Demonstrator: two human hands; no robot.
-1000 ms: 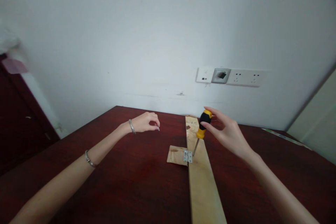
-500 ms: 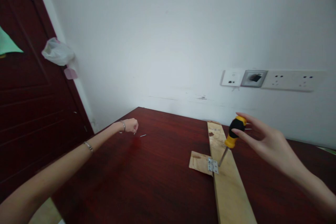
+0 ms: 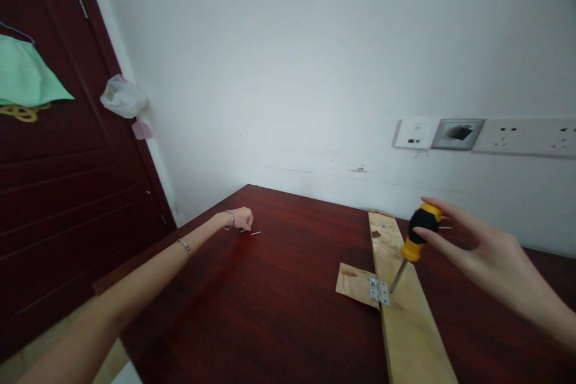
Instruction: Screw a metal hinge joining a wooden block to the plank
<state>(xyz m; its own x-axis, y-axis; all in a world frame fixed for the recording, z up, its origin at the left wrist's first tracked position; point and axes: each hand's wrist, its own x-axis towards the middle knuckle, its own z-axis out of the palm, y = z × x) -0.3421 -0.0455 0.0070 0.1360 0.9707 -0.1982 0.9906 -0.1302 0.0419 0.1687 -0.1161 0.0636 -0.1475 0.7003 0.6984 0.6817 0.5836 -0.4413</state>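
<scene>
1. dark red tabletop [image 3: 279, 312] is being bordered at its far edge by a white wall [image 3: 270, 54], on which a row of socket plates [image 3: 524, 138] is being carried at the right.
2. at the far left, a dark red door [image 3: 58, 186] is being partly covered by a hanging green cloth [image 3: 31, 75], and a whitish plastic bag [image 3: 123, 98] is being seen near its frame.
3. on the right side of the tabletop, a long pale board [image 3: 414, 336] is being supported, running from near to far.
4. against its left edge a small wood piece [image 3: 354, 284] is being placed, and the seam between them is being spanned by a metal hinge [image 3: 379, 290].
5. a yellow-and-black screwdriver [image 3: 423, 229] is being pinched at the handle between thumb and fingers of the right hand [image 3: 490, 258]; its shaft is being slanted down to the hinge's right edge, though contact cannot be told.
6. the left hand [image 3: 243, 218] is being lowered at the far left of the tabletop, fingers bunched together; whether anything is being gripped cannot be told.
7. just right of those fingers, a thin metal piece [image 3: 256, 233] is being left lying.
</scene>
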